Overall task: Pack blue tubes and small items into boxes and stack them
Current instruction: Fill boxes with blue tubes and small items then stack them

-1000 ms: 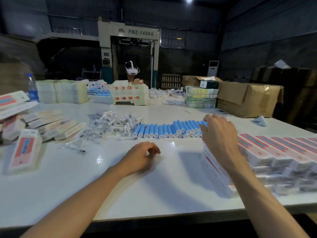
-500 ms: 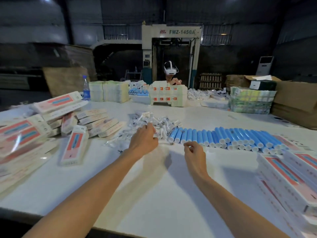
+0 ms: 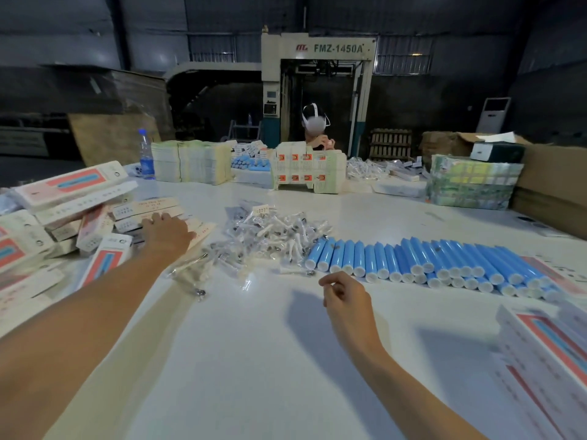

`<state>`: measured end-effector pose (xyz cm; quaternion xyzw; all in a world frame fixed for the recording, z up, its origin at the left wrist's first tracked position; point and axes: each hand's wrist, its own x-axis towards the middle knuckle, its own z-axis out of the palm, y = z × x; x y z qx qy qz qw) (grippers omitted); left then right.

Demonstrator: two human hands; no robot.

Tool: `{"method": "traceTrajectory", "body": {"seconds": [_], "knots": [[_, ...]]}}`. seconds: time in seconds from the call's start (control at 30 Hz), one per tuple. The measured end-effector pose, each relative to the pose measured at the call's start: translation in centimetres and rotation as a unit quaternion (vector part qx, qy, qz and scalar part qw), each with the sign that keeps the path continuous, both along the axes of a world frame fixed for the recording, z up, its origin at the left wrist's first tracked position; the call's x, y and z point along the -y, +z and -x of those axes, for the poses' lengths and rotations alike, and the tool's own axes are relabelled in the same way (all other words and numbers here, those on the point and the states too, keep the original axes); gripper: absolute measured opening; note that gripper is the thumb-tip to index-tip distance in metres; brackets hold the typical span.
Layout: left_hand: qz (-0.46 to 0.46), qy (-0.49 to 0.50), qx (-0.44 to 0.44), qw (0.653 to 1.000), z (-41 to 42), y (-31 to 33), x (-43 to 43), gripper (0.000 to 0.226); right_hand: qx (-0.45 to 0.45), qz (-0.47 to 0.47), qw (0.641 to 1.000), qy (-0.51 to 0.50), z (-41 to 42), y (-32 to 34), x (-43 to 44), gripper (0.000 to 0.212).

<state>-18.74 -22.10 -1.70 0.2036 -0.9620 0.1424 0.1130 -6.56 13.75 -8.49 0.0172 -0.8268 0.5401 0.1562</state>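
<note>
While finished white cartons with red-and-blue fronts (image 3: 546,354) lie stacked outside the right hand (image 3: 346,301), that hand hovers over the white tabletop (image 3: 254,360), fingers loosely curled and empty, likely ready for the row of white-capped blue plastic tubes (image 3: 422,265) just beyond it. Farther out, small parts in clear sachets (image 3: 270,233) are heaped between the hands, within either's reach. The left hand (image 3: 168,233) rests with fingers spread on the fanned pile of flat cream cardboard boxes (image 3: 149,206), seemingly to draw off the next one for filling.
</note>
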Motion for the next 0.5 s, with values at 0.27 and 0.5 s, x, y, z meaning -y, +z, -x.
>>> {"method": "traceTrajectory", "body": {"seconds": [0.27, 0.5], "knots": [[-0.148, -0.102, -0.128, 0.975, -2.7, 2.3, -2.9, 0.044, 0.003, 0.012, 1.0, 0.005, -0.3, 0.6, 0.1, 0.026], [-0.46, -0.262, -0.201, 0.824, -9.0, 5.4, -12.5, 0.033, 0.004, 0.014, 1.0, 0.003, -0.9, 1.2, 0.0, 0.024]]}}
